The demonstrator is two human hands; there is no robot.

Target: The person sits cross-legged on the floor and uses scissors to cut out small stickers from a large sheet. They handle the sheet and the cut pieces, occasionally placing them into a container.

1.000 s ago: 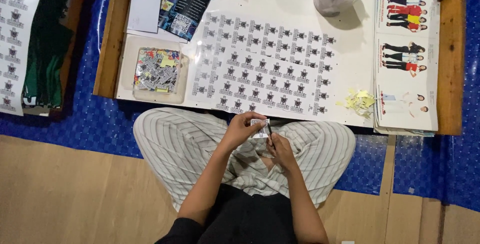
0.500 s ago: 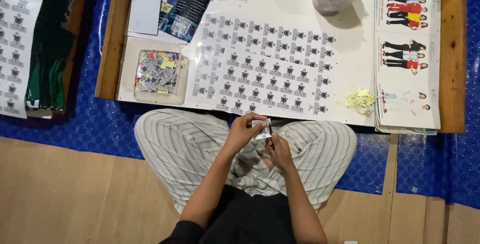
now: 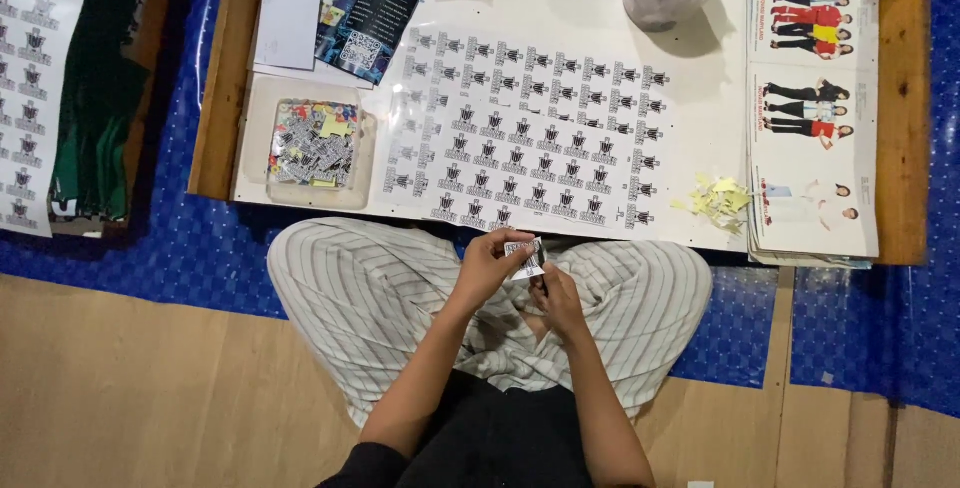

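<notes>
White low table (wooden rim) on blue mat, wood floor.

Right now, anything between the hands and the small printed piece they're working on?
No. The left hand pinches the small printed piece directly by its fingertips, and the right hand meets it from below, over the striped lap. Nothing visible lies between them; whether the right hand holds a tool is too small to tell.

Your trousers show white with thin dark stripes at frame centre. The mat beneath you is blue, dotted and glossy. Upper middle, the sticker sheet carries rows of black-and-white emblems. Right of it, pale yellow scraps. Lower left, tan floor.
</notes>
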